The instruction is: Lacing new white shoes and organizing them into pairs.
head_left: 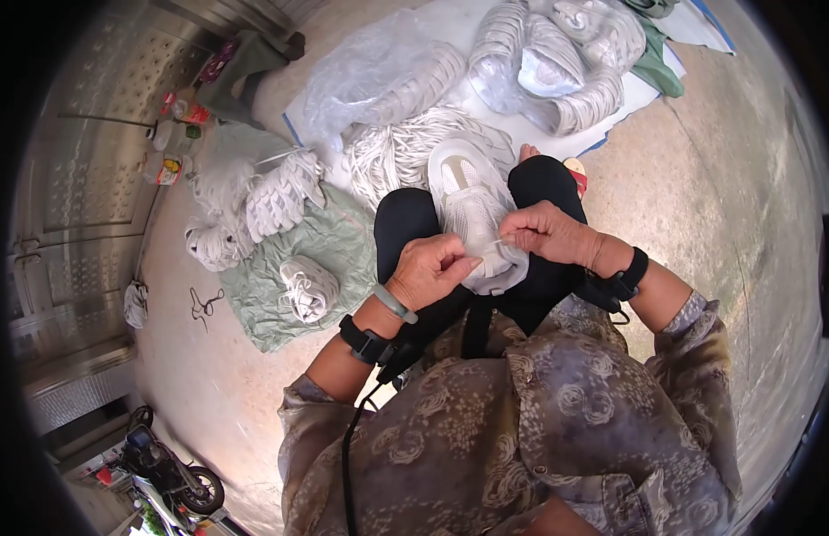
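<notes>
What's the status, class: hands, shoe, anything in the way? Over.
Left hand, right hand both at shoe; exact grips unclear. Shoe between knees, toe pointing away. White pile just beyond, not blocking hands.

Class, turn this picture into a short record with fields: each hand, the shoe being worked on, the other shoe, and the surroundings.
Left hand: at the near end of the worked shoe
Right hand: fingertips bunched near a thin pale strand; grip unclear
Worked shoe: pale, between the knees, toe pointing away
Other shoe: whitish, on a green sheet, to the left
Beyond the knees: heap of pale cords
Lower left: parked motorbike
</notes>
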{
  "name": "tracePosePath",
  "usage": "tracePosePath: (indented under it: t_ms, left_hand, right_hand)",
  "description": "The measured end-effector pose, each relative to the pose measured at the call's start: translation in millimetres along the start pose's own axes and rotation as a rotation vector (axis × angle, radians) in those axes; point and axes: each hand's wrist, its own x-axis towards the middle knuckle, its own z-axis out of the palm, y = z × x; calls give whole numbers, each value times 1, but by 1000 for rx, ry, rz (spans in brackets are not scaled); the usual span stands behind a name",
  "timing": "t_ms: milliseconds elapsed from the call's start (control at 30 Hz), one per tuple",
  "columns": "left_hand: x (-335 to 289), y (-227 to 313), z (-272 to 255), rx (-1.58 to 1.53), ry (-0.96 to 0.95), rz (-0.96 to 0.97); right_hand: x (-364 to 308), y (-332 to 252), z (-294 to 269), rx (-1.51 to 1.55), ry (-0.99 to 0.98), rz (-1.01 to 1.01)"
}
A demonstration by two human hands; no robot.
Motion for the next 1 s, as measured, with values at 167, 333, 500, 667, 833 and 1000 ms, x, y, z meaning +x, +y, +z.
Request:
tracePosePath:
  t_ms: [167,333,500,667,833,1000]
  left_hand:
    - [34,-1,-6,56,299,81]
    - [55,-6,-7,104,306,-14]
    - [58,-12,-5,118,255,-85]
    - [56,-26,-7,-197,254,-208]
    - [58,-28,-4,-260,240,-227]
    - [57,-28,-1,-332,232,-238]
  right_hand:
    - [51,33,-39,61,512,-73]
    - [111,10,-92,480,847,71]
    - [109,-30,-145,369,795,-200]
    - [65,-22,-70,162,310,90]
    - [38,16,-13,-231,235,4]
    - [44,9,-7,-457,284,-76]
